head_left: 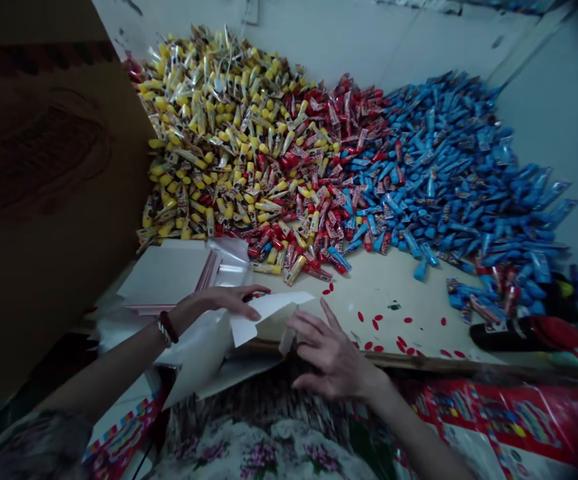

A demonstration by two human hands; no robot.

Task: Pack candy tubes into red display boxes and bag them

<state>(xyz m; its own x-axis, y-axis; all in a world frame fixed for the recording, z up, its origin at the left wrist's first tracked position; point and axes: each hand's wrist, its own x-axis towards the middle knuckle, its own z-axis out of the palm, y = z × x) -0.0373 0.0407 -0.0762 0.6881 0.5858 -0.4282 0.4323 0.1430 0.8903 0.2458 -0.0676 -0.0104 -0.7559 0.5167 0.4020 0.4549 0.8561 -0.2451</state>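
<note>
The pale tabletop [429,287] backs onto loose heaps of yellow, red and blue wrapped tubes [443,147], unpacked. Your left hand [236,303] pinches a bent white card [269,308] at the near edge; your right hand [326,353] is loosely spread beside it. Stacked cards [166,270] remain; the finished count can't be told.

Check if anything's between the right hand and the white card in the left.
Only a blurred pale piece, between right hand and white card; can't tell if it's part of the card. Nothing else visible there.
</note>
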